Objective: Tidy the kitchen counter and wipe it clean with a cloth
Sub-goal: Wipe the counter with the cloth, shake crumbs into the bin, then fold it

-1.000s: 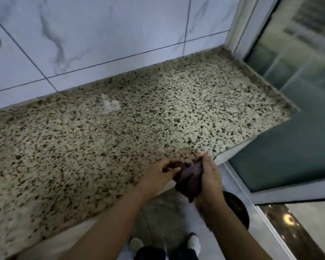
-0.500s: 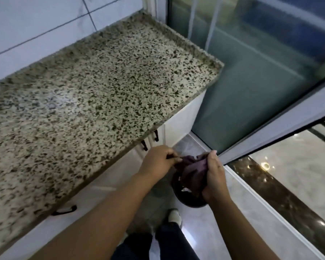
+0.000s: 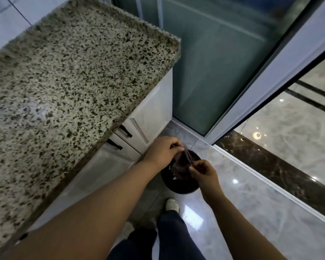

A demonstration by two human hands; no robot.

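Two hands are in my view, both pinching one dark maroon cloth (image 3: 182, 164) between them, out past the front edge of the counter (image 3: 68, 76) and over the floor. My left hand (image 3: 162, 152) is curled closed, its fingertips (image 3: 177, 147) gripping the upper end of the cloth; my right hand (image 3: 203, 170) sits just lower and to the right, thumb and fingers closed on the cloth's other end. Between the two grips the cloth hangs bunched and folded, so I cannot tell how much of it there is. It is held directly above one round dark bin (image 3: 178, 182) standing on the floor, close beside the end cabinet (image 3: 150, 113) of the counter; whether the cloth touches the bin's rim I cannot tell. I count one speckled granite counter, bare across the part I can see, with a pale smear near its left edge. Under it I see two black handles (image 3: 127, 131) on the cabinet fronts, one beside the other near the counter's right front corner. One pale shoe (image 3: 172, 204) shows on the glossy floor tile (image 3: 251, 212) below my hands, with dark trouser legs (image 3: 169, 239) at the bottom edge. To the right, one frosted glass door (image 3: 223, 59) in a white frame stands past the counter's end.
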